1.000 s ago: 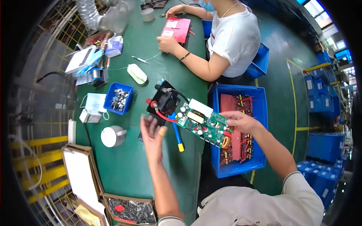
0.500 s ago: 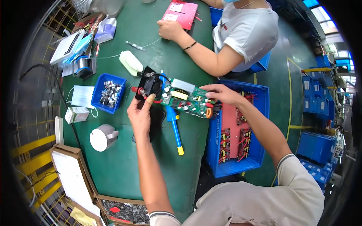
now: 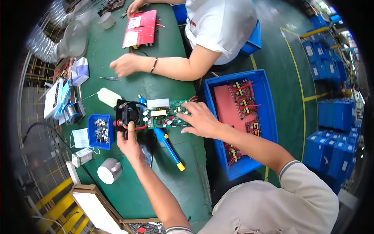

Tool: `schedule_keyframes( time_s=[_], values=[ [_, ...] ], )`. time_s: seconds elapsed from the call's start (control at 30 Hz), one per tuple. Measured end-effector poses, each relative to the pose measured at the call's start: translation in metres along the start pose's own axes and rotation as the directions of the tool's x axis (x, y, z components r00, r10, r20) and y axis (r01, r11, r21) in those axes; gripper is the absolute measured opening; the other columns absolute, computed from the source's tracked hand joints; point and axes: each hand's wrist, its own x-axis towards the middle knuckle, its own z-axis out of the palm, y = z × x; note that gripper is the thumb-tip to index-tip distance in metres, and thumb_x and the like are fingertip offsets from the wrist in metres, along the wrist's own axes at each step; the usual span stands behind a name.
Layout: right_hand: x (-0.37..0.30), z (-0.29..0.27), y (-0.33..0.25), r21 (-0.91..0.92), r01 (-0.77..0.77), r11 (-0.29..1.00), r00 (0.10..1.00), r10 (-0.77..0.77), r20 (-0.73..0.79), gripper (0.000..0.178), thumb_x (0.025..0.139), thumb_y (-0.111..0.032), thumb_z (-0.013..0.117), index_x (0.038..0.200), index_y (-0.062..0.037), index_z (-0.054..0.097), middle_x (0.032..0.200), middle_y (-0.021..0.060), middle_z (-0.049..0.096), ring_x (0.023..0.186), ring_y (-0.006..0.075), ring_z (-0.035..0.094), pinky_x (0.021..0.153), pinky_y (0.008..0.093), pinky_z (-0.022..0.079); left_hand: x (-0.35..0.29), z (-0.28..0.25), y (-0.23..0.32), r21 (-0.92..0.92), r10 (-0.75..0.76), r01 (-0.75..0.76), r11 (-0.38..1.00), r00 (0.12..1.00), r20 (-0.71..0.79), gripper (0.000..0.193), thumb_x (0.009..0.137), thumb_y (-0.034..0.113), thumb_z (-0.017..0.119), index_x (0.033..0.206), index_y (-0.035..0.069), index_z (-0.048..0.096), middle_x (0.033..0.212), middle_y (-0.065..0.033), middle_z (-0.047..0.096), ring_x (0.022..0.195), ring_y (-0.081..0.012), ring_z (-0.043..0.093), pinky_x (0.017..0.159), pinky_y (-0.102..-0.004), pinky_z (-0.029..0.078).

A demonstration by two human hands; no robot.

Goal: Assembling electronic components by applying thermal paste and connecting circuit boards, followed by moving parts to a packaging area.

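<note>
A green circuit board (image 3: 169,121) with a black fan (image 3: 131,113) on its left end lies level over the bench. My left hand (image 3: 130,146) grips the fan end, thumb up near the red terminal. Spread over the board's right end are the fingers of my right hand (image 3: 204,121), thumb held apart; whether they press on it is hard to tell. Beneath the board, a blue and yellow desoldering pump (image 3: 169,147) sticks out toward me. The blue bin (image 3: 270,128) to the right holds several red-wired boards (image 3: 243,99) on a pink sheet.
A small blue tray of metal parts (image 3: 102,130), a white mug (image 3: 109,171) and a small box (image 3: 82,157) stand left. Across the bench a co-worker's hand (image 3: 130,65) is near a red panel (image 3: 141,28). Cardboard boxes (image 3: 95,195) line the near left edge.
The board has turned from a slant to nearly level. My right hand's fingers have spread across its end. The co-worker's near hand has come off the red panel. The whole view has shifted.
</note>
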Motion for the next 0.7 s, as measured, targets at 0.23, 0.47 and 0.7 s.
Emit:
schedule_keyframes(
  time_s=[0.23, 0.47, 0.7],
  values=[
    [0.000, 0.009, 0.000, -0.067, -0.039, 0.997, 0.999, 0.037, -0.032, 0.049, 0.073, -0.029, 0.074, 0.115, -0.0108, 0.059, 0.121, 0.0167, 0.050, 0.117, 0.0323, 0.045, 0.094, 0.0460, 0.034, -0.002, -0.002, -0.002, 0.091, 0.020, -0.020, 0.996, 1.000, 0.000, 0.043, 0.087, 0.015, 0.068, 0.124, -0.001, 0.052, 0.113, -0.0079, 0.059, 0.099, -0.0153, 0.057, 0.088, -0.0283, 0.047],
    [0.016, 0.004, 0.000, -0.070, -0.102, 0.992, 0.987, 0.110, 0.120, 0.062, 0.069, -0.031, 0.078, 0.124, -0.0158, 0.055, 0.111, 0.0145, 0.051, 0.109, 0.0298, 0.047, 0.090, 0.0435, 0.035, -0.052, -0.028, 0.000, 0.163, 0.185, -0.152, 0.975, 0.961, -0.208, 0.051, 0.093, 0.026, 0.060, 0.132, -0.002, 0.043, 0.130, -0.0118, 0.046, 0.118, -0.0210, 0.047, 0.099, -0.0349, 0.041],
    [0.041, -0.008, -0.005, -0.108, -0.146, 0.983, 0.916, 0.176, 0.361, 0.074, 0.063, -0.033, 0.082, 0.130, -0.0228, 0.051, 0.114, 0.0159, 0.050, 0.110, 0.0317, 0.047, 0.088, 0.0448, 0.035, -0.197, -0.084, -0.058, 0.599, 0.164, -0.007, 0.801, 0.965, -0.207, 0.036, 0.093, 0.021, 0.057, 0.121, -0.003, 0.052, 0.120, -0.0138, 0.051, 0.110, -0.0216, 0.051, 0.094, -0.0340, 0.043]
  ],
)
